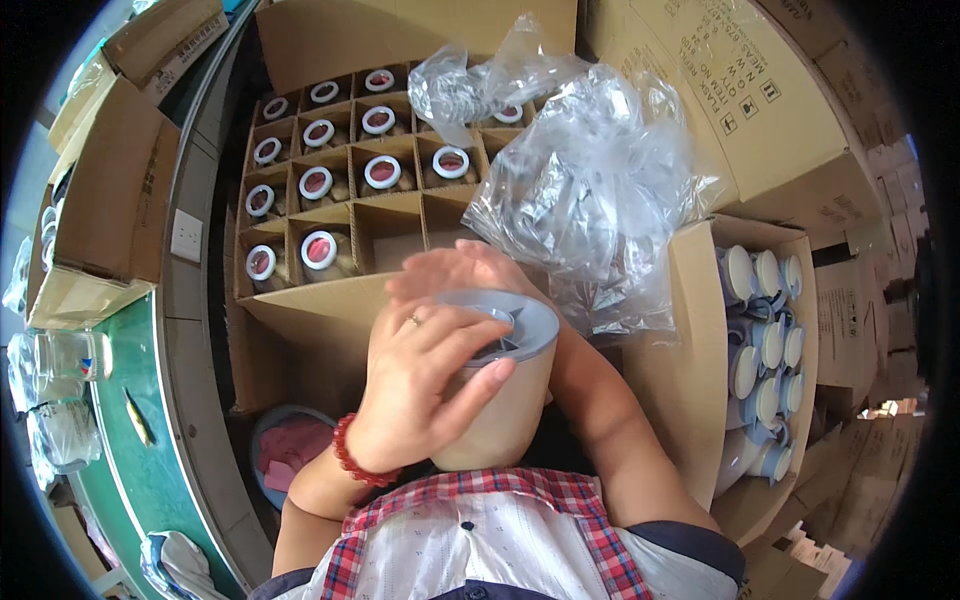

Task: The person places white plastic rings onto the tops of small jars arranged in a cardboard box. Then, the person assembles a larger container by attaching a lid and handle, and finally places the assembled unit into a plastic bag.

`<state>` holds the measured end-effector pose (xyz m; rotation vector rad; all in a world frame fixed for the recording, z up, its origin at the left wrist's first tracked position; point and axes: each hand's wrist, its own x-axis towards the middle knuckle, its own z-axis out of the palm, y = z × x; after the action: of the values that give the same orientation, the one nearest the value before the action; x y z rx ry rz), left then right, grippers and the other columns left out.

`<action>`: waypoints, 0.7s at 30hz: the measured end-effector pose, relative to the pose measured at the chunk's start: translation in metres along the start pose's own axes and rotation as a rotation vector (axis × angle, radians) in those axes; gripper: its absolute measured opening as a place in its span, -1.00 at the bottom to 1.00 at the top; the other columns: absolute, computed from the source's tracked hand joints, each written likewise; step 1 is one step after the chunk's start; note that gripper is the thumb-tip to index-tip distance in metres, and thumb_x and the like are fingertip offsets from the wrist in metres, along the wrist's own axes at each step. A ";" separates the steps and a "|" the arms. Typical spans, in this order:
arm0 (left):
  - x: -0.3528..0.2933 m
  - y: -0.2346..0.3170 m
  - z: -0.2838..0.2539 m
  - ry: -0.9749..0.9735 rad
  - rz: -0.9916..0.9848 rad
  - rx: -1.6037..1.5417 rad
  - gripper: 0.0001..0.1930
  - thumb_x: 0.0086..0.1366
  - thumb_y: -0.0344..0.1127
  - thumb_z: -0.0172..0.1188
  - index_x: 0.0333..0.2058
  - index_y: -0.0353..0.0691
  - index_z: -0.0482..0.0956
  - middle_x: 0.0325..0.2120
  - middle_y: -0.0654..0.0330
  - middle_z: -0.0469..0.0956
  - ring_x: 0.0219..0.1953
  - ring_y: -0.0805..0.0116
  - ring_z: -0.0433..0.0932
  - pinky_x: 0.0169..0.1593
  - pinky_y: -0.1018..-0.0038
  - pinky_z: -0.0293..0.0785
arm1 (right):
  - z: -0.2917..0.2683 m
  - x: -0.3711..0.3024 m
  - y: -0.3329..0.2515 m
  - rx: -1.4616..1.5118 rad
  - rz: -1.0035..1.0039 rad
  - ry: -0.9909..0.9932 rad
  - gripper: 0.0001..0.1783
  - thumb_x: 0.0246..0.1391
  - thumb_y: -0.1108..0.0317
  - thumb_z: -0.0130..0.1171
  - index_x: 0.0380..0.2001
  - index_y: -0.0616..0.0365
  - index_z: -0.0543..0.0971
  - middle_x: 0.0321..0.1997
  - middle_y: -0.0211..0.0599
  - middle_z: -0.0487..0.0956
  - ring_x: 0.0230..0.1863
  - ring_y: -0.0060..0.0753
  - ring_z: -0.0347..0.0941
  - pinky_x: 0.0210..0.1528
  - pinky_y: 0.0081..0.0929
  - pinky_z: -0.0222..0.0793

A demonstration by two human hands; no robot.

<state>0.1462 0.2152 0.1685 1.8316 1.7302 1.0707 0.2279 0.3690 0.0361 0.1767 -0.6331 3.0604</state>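
A cream cylindrical flask (488, 420) stands against my front, with a round grey-blue cap (535, 325) facing up. My left hand (425, 375), wearing a ring and a red beaded bracelet, bends over this cap. Its fingertips reach into the hollow at the cap's middle, and the thumb lies along the rim. Behind the flask, my right hand (465, 268) has its fingers stretched out to the left, slightly blurred. The right wrist is close to the flask's far side; whether it touches is hidden.
A divided carton (330, 290) ahead holds several flasks with white-ringed tops. Crumpled clear plastic (590, 170) covers its right side. Another carton (690, 300) holds pale jugs at right. A tub (262, 440) with pink pieces sits lower left, beside a green table (150, 370).
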 end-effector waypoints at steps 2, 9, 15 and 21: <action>0.003 -0.010 0.008 0.036 0.105 -0.044 -0.83 0.12 -0.33 0.21 -0.33 -0.28 0.63 -0.33 0.16 0.59 -0.16 0.19 0.50 0.06 0.35 0.29 | 0.028 -0.005 -0.007 -0.084 -0.032 0.081 -0.38 0.22 0.01 -0.13 0.17 0.28 0.31 0.22 0.12 0.34 0.25 -0.02 0.25 0.32 -0.14 0.10; -0.038 -0.138 0.048 0.177 0.247 -1.406 -0.71 0.21 -0.13 0.10 -0.49 -0.20 0.62 -0.41 0.20 0.54 0.03 0.12 0.31 0.26 0.09 -0.03 | 0.093 -0.054 -0.020 -1.397 -0.003 0.323 -0.48 0.25 0.10 -0.04 0.05 0.36 0.44 0.13 -0.16 0.45 0.20 -0.29 0.30 0.24 -0.40 0.15; -0.007 -0.093 0.025 0.076 0.092 -0.912 -0.65 0.28 -0.13 0.06 -0.35 -0.36 0.61 -0.29 0.04 0.56 -0.07 0.10 0.44 0.14 0.18 0.24 | 0.025 -0.061 -0.034 -0.620 -0.048 0.468 -0.45 0.31 0.04 -0.20 0.05 0.33 0.43 0.09 -0.09 0.49 0.16 -0.26 0.37 0.26 -0.35 0.19; 0.001 -0.030 0.006 0.079 0.245 -0.165 -0.84 0.09 -0.30 0.25 -0.38 -0.24 0.62 -0.36 0.13 0.58 -0.20 0.15 0.50 -0.01 0.27 0.33 | 0.034 -0.029 -0.024 -0.598 -0.020 0.145 -0.45 0.20 0.07 -0.07 -0.01 0.40 0.47 0.11 -0.01 0.47 0.20 -0.20 0.33 0.30 -0.31 0.12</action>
<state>0.1311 0.2218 0.1431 1.9541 1.4349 1.3550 0.2610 0.3777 0.0730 -0.0471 -1.4640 2.6744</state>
